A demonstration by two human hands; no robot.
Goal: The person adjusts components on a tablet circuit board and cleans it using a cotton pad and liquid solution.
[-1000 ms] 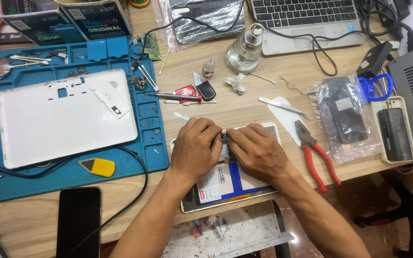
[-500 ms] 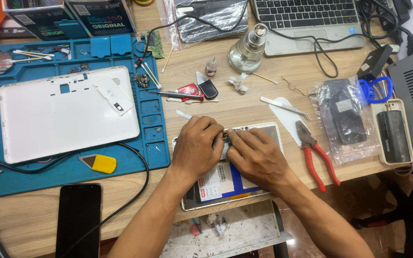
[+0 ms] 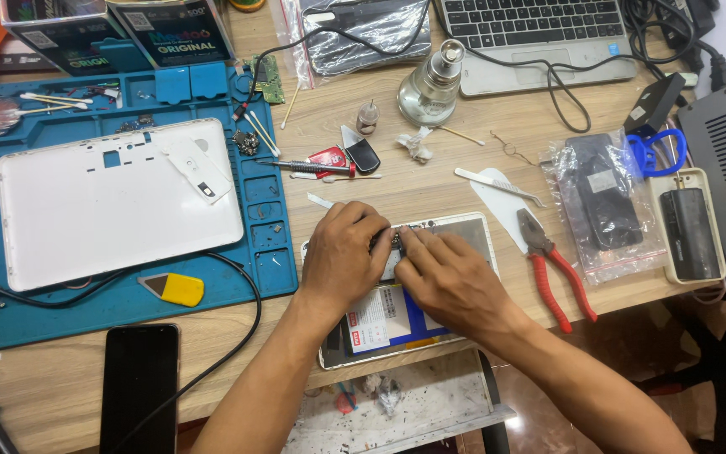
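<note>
The opened tablet (image 3: 397,315) lies flat on the table (image 3: 430,181) right in front of the person, its long axis running left to right along the near edge, with its exposed inside and a white and blue labelled battery showing between the forearms. Both hands rest on its upper half: the left hand (image 3: 344,252) comes in from the lower left and the right hand (image 3: 451,277) from the lower right, and their fingers (image 3: 409,245) meet over one small spot near the tablet's top edge, just left of its middle. That spot lies directly under the fingertips, so neither hand is clearly nearer; both are touching it. The fingers of both hands are curled and pressed together on a small dark part there, but what they pinch is too hidden to name. Red-handled pliers (image 3: 552,265) lie just right of the tablet, a white back cover (image 3: 115,206) sits on the blue mat (image 3: 266,277) to the left, and a dark phone (image 3: 138,387) lies near the front left. Compared with half a second ago, the hands sit on the same spot with hardly any change, and the tablet has not shifted
</note>
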